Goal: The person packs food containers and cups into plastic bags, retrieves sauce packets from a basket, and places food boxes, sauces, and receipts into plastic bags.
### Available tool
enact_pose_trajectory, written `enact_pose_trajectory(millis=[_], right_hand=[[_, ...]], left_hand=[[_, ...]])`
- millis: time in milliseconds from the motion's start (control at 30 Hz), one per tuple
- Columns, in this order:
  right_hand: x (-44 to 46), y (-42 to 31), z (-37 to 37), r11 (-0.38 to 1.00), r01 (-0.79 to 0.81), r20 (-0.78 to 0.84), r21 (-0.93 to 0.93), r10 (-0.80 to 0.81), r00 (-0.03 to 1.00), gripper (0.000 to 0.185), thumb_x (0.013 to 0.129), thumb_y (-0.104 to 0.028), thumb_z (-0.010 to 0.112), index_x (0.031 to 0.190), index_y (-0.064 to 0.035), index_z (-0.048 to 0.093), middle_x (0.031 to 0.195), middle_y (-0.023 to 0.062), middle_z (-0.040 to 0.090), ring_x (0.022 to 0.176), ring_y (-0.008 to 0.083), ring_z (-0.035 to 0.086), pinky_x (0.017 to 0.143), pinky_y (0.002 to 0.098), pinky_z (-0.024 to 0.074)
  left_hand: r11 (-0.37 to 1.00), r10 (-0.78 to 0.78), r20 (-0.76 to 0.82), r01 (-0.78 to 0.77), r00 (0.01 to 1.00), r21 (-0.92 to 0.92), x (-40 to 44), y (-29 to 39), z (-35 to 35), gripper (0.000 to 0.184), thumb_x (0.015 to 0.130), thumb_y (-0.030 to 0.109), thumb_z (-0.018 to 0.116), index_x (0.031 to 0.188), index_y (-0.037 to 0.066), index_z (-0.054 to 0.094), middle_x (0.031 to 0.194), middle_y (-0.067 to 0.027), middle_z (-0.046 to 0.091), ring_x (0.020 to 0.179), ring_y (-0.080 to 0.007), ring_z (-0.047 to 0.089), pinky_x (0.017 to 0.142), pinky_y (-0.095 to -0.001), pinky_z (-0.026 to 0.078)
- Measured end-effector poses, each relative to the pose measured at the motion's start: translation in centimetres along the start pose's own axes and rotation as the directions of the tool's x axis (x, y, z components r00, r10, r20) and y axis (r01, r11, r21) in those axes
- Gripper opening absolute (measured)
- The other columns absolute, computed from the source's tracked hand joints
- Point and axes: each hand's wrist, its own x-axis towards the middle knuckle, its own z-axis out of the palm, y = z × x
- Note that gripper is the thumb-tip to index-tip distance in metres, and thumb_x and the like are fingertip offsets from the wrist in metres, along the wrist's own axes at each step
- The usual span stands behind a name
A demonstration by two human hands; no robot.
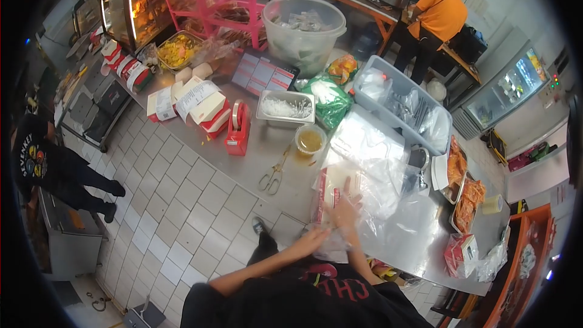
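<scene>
A red and white carton lies inside a clear plastic bag at the near edge of the steel table. My left hand is closed, its fingers pinching the mouth of the bag. Over the carton's right side lies my right hand, fingers stretched out and partly blurred by motion. Just right of it, a stack of clear plastic bags covers the tabletop. Scissors rest to the left, below a tub of brown sauce.
A red tape dispenser, filled cartons, a steel pan and a tablet stand leftward. A blue-grey bin and meat trays stand rightward. One person in orange works behind; another stands left.
</scene>
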Motion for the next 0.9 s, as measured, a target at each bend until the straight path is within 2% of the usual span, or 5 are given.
enact_pose_trajectory(millis=[67,267,567,700,900], right_hand=[[0.1,0.3,1.4,0.996,-0.01,0.027,-0.089,0.013,1.0,0.062,0.074,-0.046,0.063,0.122,-0.0089,0.051,0.145,0.013,0.02,0.125,0.0421,0.03,0.102,0.059,0.0165],[-0.1,-2.0,-0.7,0.992,-0.036,0.092,-0.122,0.047,0.995,0.075,0.071,-0.047,0.066,0.131,-0.01,0.041,0.142,0.0178,0.026,0.121,0.0467,0.032,0.098,0.0578,0.0261],[1.7,-2.3,-10.2,0.754,0.592,0.804,-0.284,-0.15,0.576,0.049,0.078,-0.035,0.063,0.113,-0.0018,0.055,0.1,0.0226,0.059,0.088,0.0384,0.059,0.076,0.0428,0.0463],[5.2,-20.0,-13.4,0.618,0.573,0.512,0.538,-0.78,0.361,0.025,0.086,-0.024,0.054,0.075,-0.0015,0.059,0.058,0.0051,0.057,0.051,0.0141,0.057,0.055,0.0296,0.0453],[21.8,-38.9,7.5,0.824,0.563,0.173,-0.067,-0.546,0.819,0.044,0.074,-0.04,0.067,0.089,0.0015,0.061,0.083,0.0218,0.062,0.081,0.0314,0.063,0.068,0.042,0.0458]], left_hand=[[0.943,0.246,-0.433,-0.11,0.867,0.315,-2.7,2.0,0.0,0.063,0.093,0.04,0.04,0.137,-0.002,0.022,0.139,-0.022,0.029,0.126,-0.0307,0.032,0.103,-0.0349,0.026],[0.282,0.726,0.371,-0.742,0.58,0.607,-2.9,10.9,5.0,0.04,0.08,0.028,0.058,0.111,0.003,0.052,0.121,-0.0231,0.045,0.112,-0.0337,0.045,0.092,-0.0407,0.036],[0.77,0.621,-0.467,-0.599,0.629,0.218,-6.2,7.3,-8.8,0.042,0.074,0.004,0.067,0.112,0.005,0.047,0.087,-0.0051,0.043,0.066,-0.0088,0.049,0.062,-0.0224,0.043],[0.824,0.547,-0.537,-0.527,0.642,0.21,-9.4,3.1,-9.9,0.067,0.07,0.001,0.069,0.127,0.008,0.035,0.112,-0.0104,0.033,0.068,-0.0102,0.05,0.064,-0.0223,0.046],[0.916,0.402,-0.518,-0.336,0.755,0.221,-10.5,-1.8,-9.0,0.073,0.072,0.006,0.07,0.132,0.009,0.029,0.112,-0.0119,0.035,0.075,-0.0152,0.055,0.069,-0.026,0.049]])
